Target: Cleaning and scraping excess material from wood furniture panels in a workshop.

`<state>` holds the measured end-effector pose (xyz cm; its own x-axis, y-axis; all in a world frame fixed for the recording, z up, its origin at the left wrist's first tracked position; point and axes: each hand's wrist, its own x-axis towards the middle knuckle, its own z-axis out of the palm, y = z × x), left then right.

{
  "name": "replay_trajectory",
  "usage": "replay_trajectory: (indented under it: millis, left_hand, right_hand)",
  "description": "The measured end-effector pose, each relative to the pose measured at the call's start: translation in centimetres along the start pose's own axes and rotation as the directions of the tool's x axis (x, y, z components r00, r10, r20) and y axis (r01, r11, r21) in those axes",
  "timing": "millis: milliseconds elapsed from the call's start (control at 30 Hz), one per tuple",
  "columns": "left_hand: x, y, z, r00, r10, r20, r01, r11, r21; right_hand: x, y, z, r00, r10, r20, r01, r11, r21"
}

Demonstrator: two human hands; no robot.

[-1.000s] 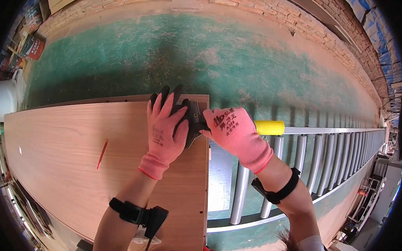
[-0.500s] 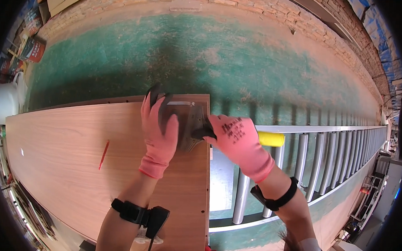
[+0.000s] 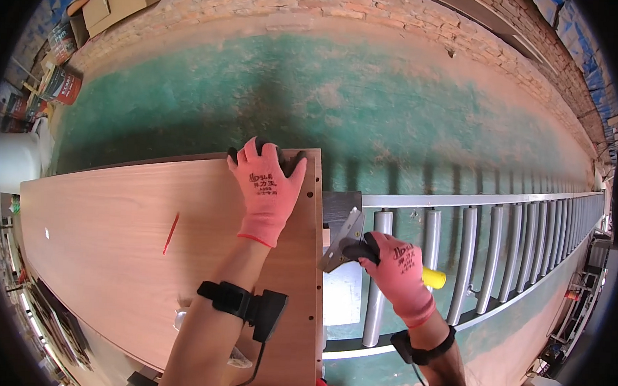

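My right hand, in a pink glove with black fingertips, is closed around a scraper with a wide metal head and a yellow handle end showing behind the palm. The scraper's head is just off the right edge of a wood-grain panel, over the near end of the roller conveyor. My left hand, gloved alike, lies on the panel near its far right corner. Its fingers are spread and reach the far edge, with the thumb apart; nothing is held in it.
A conveyor of metal rollers runs off to the right. On the panel lies a thin red strip. Beyond the green floor stands a brick wall. A white bucket and several tins stand at the left.
My right hand has drawn the scraper off the panel's far right corner, rightward and nearer. My left hand has turned palm down and moved right, coming onto the panel by its far edge.
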<state>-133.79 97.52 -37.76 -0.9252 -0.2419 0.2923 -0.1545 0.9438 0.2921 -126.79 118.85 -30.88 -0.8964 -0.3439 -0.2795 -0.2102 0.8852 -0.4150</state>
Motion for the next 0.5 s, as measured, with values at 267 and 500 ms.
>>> replay_trajectory:
  millis: [267, 500]
  left_hand:
    - [-1.0, -1.8, 0.9, 0.989, 0.051, -0.137, -0.085, 0.963, -0.255]
    - [-0.9, -1.9, 0.6, 0.994, -0.108, 0.014, 0.099, 0.839, -0.536]
  right_hand:
    - [-2.1, -3.2, 3.7, 0.921, 0.261, 0.288, -0.296, -0.011, 0.955]
    - [-2.2, -7.3, 5.1, 0.914, 0.175, 0.366, -0.261, -0.438, 0.860]
